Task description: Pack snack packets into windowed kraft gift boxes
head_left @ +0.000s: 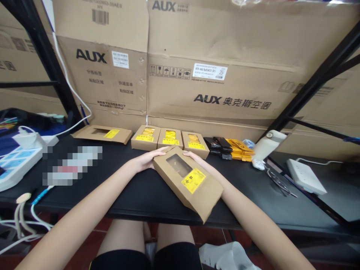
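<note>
A brown cardboard window box [204, 195] with a yellow label is tilted above the black table, one end flap sticking out towards me. My left hand [147, 159] is closed on its far left corner, thumb along the top edge. At the far right edge, my right hand [193, 154] holds the box too; most of its fingers are hidden behind the cardboard. The window looks dark, and I cannot make out any contents. Just beyond stand three similar boxes, a left one [136, 143], a middle one [160, 144] and a right one [202, 152], with yellow packets showing through their windows.
A flattened window box [84, 132] lies at the back left. Black packets [215, 144] and orange packets [239, 148] are piled right of the boxes, near a pale bottle [271, 144] and a cable [277, 182]. A power strip [17, 170] sits far left.
</note>
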Tool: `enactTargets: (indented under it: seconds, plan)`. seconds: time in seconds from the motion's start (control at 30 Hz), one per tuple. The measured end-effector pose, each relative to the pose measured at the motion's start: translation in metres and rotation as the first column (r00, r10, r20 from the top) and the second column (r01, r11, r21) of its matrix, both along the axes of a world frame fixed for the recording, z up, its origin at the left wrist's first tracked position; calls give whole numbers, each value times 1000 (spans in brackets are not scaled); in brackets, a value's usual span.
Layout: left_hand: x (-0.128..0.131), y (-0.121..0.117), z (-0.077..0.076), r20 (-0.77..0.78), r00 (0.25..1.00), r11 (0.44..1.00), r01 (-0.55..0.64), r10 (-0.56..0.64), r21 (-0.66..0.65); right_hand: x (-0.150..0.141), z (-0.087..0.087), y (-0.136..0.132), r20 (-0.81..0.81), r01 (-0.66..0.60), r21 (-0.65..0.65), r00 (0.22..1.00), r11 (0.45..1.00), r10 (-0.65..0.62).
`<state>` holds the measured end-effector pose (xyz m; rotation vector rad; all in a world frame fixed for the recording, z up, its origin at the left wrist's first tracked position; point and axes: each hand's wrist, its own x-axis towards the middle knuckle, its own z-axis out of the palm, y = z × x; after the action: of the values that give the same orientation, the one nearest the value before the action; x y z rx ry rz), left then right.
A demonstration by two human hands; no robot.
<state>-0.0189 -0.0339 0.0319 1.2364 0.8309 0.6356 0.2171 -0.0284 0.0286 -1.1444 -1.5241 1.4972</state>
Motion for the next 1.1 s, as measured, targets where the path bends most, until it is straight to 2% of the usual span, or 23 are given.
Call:
enactTargets:
  seconds: [0.13, 0.33, 0.4, 0.47, 0.63, 0.77, 0.9, 1.03, 1.1]
  plan:
    - [1, -7, 2, 12, 998, 997, 66, -65, -32, 7, 9, -10, 34, -29, -74, 999, 997, 31]
    - [2, -6, -3, 28, 999, 998, 29, -27, -58, 10, 16, -24, 44, 5, 112, 999, 994, -10]
    - [2, -4, -4, 47, 999, 999, 23, -21, -38, 10, 15, -24, 33, -1, 133, 999, 991, -3]
    - [2, -3, -5, 55, 998, 1000, 22, -22, -6, 11, 11, -20, 17, 2, 105, 1000, 994, -4]
    - [2, -7, -2, -36, 999, 999, 29, -29, 19, 15, -5, -8, -53, -24, -24, 998, 999, 23]
    - [4, -11, -2, -38, 998, 998, 47, -46, 38, 14, -9, -8, -80, -33, -37, 996, 999, 29]
    - [5, -11, -3, -43, 998, 997, 52, -49, 53, 14, -6, -14, -55, -22, 47, 998, 999, 24]
    - [4, -10, -2, -33, 999, 998, 25, -23, 65, 21, -3, -24, 7, -77, 251, 997, 965, 78]
    - [4, -11, -1, -25, 1000, 997, 8, -6, 77, 24, -4, -26, 28, -88, 251, 996, 964, 84]
